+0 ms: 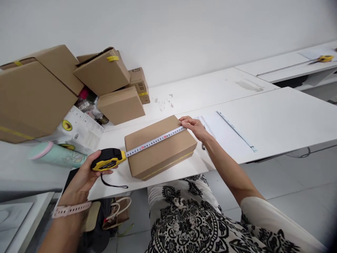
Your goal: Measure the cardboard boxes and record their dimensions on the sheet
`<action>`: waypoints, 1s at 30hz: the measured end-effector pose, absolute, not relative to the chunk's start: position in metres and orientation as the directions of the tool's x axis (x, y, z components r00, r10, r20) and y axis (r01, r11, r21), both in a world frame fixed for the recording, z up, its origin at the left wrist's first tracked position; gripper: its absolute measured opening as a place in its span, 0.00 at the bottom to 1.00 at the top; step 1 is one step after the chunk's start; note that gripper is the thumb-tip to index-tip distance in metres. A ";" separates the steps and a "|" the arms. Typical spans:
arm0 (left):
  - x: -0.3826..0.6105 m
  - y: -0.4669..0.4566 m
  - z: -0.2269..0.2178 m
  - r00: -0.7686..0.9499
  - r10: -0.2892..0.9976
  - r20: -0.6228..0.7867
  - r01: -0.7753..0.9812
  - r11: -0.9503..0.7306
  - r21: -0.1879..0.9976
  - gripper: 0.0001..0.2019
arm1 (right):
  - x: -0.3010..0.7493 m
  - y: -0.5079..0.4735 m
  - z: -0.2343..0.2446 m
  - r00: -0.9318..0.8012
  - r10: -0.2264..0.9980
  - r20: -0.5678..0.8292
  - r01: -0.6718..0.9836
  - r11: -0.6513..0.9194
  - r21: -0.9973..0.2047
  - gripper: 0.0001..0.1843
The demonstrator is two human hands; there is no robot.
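Note:
A closed cardboard box (163, 154) with yellow tape along its near side lies on the white table before me. My left hand (88, 172) grips the black and yellow case of a tape measure (109, 160), just off the box's left end. From the case, the white blade runs across the box's top to the far right edge. There my right hand (192, 125) pinches the blade's end between thumb and fingers at the box's edge. A black wrist strap dangles from the case.
Several cardboard boxes (107, 73) are stacked at the back left, beside a white avocado-print carton (84, 126) and a mint bottle (59, 154) lying down. Right of the box are papers (226, 133) with a ruler-like strip (235, 130). Another tape measure (325, 58) lies far right.

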State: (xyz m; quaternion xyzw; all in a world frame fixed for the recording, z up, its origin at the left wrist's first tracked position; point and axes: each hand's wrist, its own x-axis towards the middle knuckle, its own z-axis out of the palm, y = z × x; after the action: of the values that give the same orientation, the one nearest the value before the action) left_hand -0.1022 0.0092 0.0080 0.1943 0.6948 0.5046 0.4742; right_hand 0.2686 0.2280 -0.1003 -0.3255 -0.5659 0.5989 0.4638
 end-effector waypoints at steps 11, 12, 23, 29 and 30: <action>-0.109 -0.009 -0.001 -0.466 0.773 -0.430 -0.198 0.382 0.903 0.13 | 0.265 0.225 -0.096 -0.386 0.913 0.133 -0.096 0.104 -0.990 0.17; -0.109 -0.010 -0.002 -0.467 0.776 -0.425 -0.192 0.380 0.905 0.13 | 0.265 0.225 -0.096 -0.384 0.914 0.133 -0.092 0.106 -0.990 0.17; -0.107 -0.012 -0.004 -0.457 0.793 -0.404 -0.170 0.367 0.914 0.15 | 0.264 0.226 -0.098 -0.370 0.921 0.123 -0.066 0.106 -0.992 0.17; -0.100 -0.015 -0.004 -0.503 0.788 -0.355 -0.158 0.320 0.934 0.14 | 0.266 0.221 -0.092 -0.372 0.920 0.125 0.003 0.136 -0.991 0.22; -0.095 -0.018 -0.003 -0.521 0.785 -0.335 -0.152 0.301 0.941 0.15 | 0.269 0.218 -0.086 -0.374 0.919 0.121 0.045 0.148 -0.988 0.23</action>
State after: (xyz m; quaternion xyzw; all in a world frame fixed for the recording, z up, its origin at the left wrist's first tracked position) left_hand -0.0949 -0.0183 -0.0026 0.2322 0.6817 0.5437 0.4311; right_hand 0.2688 0.2175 -0.0864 -0.3789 -0.6362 0.5315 0.4114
